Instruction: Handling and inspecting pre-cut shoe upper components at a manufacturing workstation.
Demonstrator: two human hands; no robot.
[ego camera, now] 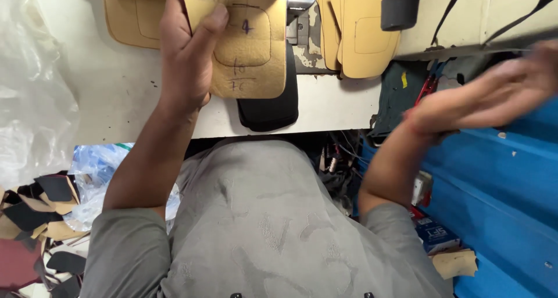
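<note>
The tan leather piece (247, 39), a flat panel with rounded corners, a stitched pocket outline and some handwritten marks on it, sits at the top centre of the frame, held up over the white surface (116, 94). The left hand (186, 60) grips it along its left edge: the thumb lies across the face and the fingers wrap behind, closed on the panel. Just beneath it, partly covered, lies a black piece (270, 109) of similar shape, flat on the surface near the front edge.

To the upper left, another tan panel (131, 16) lies flat, touching the held one or tucked under it; I cannot tell which. To the upper right, a stack of tan panels (357, 33) rests beside the metal foot of a sewing machine (299, 2).

The right hand (494, 97) is off at the right of the frame, above a blue bin (500, 176), well apart from the panel. It is blurred with movement; the fingers look stretched out and seem to hold nothing, though the blur makes that uncertain.

By my reading, the person is picking up or checking one cut panel before it goes to the machine, with the other hand away at the side. The next move would likely call for both hands on the piece, to square it against its partner and feed it straight.

At the lower left, a heap of leather scraps (35, 216) in black, tan and red lies on the floor beside a crumpled plastic bag (96, 170).
</note>
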